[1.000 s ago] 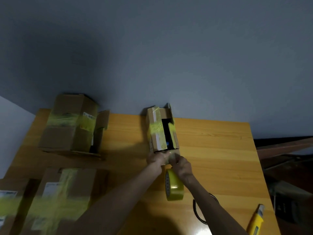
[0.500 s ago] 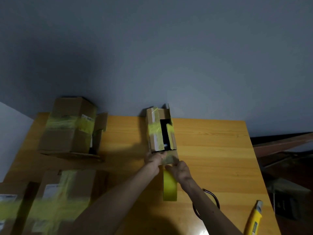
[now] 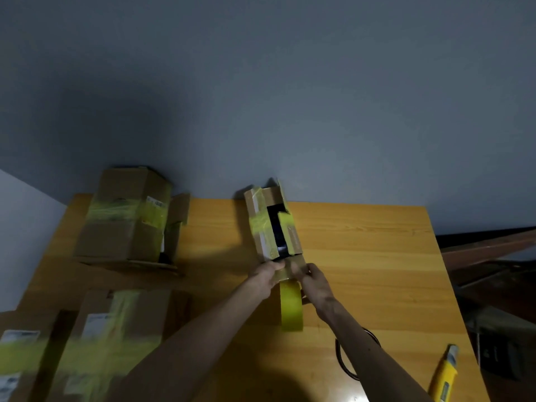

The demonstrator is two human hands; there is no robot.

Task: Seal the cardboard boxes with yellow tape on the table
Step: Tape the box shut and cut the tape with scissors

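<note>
A narrow cardboard box (image 3: 261, 224) lies on the wooden table (image 3: 362, 256), its top partly open with a dark gap and yellow tape across it. My left hand (image 3: 265, 278) and my right hand (image 3: 314, 282) meet at the box's near end, both pinching its end flap and the strip of tape there. A roll of yellow tape (image 3: 291, 306) hangs on edge just below my hands, joined to that strip.
A taped cardboard box (image 3: 127, 216) stands at the back left. Two more taped boxes (image 3: 116, 338) lie at the front left. A yellow utility knife (image 3: 443, 375) lies at the front right, and a dark ring (image 3: 342, 358) shows beside my right forearm.
The tape roll has turned edge-on and hangs straighter below my hands. My hands stay at the box's near end, and the view has shifted slightly.
</note>
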